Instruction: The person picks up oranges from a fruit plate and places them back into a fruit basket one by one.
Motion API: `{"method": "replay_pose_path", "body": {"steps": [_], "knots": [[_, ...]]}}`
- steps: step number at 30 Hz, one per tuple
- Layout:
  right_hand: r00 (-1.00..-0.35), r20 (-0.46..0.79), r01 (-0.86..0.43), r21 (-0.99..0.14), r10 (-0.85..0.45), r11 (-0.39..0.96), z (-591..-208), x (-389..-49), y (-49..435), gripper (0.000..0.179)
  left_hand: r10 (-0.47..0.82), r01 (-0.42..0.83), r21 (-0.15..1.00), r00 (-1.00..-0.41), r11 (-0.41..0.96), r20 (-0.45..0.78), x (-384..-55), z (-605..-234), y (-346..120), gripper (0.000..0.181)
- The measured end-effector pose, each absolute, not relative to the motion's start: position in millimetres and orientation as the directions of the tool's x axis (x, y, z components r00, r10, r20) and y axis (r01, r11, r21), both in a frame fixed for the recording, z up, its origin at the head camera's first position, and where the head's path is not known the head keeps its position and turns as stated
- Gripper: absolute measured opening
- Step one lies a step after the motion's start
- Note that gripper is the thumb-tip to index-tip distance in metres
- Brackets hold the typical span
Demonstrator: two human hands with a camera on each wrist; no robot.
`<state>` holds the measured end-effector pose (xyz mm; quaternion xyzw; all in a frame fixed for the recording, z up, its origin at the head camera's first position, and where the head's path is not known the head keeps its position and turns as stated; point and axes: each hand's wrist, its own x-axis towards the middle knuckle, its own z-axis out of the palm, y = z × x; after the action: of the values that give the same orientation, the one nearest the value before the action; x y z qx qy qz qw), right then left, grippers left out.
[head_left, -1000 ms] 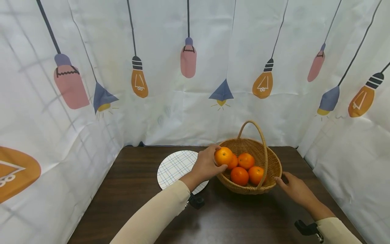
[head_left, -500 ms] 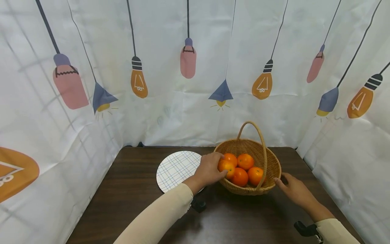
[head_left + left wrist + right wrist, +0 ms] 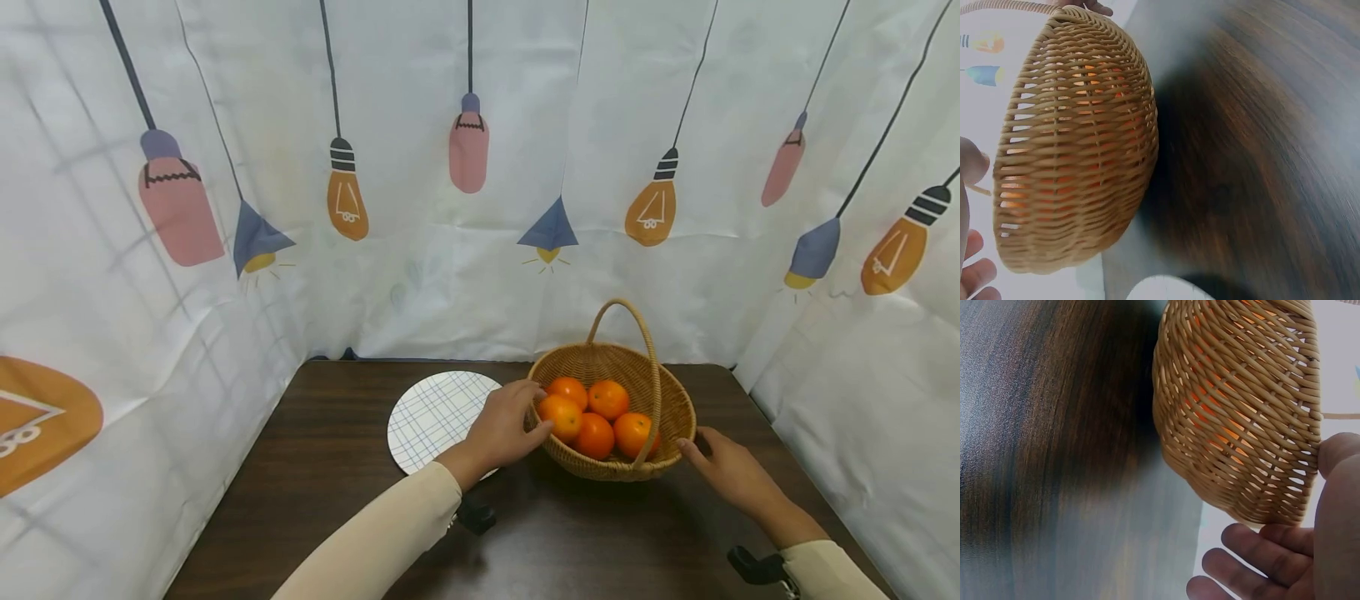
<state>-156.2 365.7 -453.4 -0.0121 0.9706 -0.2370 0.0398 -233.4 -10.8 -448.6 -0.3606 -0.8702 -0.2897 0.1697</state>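
Observation:
Inside a wicker basket [image 3: 671,398] with an arched handle lie several oranges [image 3: 596,435]. My left hand [image 3: 501,423] is at the basket's left rim beside the nearest orange [image 3: 559,417], its thumb and fingers spread apart and holding nothing. In the left wrist view, the thumb and fingertips [image 3: 977,274] show just outside the woven wall [image 3: 1079,137]. At the opposite end, my right hand [image 3: 731,471] touches the basket's right rim with relaxed fingers. The right wrist view has its thumb against the rim and its extended fingers [image 3: 1260,553] along the outer wall.
A round white plate [image 3: 438,421] with a blue grid pattern lies left of the basket, partly hidden by my left hand. Both stand on a dark wooden table [image 3: 337,450]. White curtains [image 3: 405,283] printed with lamps enclose the table's back and sides.
An orange held in my left hand has been lowered among the others and let go. That hand has since drawn back slightly to the left. My right hand stays at the rim.

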Motion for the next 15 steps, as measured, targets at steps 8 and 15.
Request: {"method": "replay_pose_path", "body": {"steps": [8, 15], "knots": [[-0.997, -0.013, -0.058, -0.443, -0.072, 0.895, -456, -154, 369, 0.076, 0.502, 0.652, 0.43, -0.757, 0.624, 0.418, -226, -440, -47, 0.046], [-0.993, 0.079, -0.107, -0.392, -0.083, 0.914, -451, -151, 373, 0.071, 0.46, 0.616, 0.4, -0.781, 0.679, 0.422, -229, -433, -95, 0.051]]}}
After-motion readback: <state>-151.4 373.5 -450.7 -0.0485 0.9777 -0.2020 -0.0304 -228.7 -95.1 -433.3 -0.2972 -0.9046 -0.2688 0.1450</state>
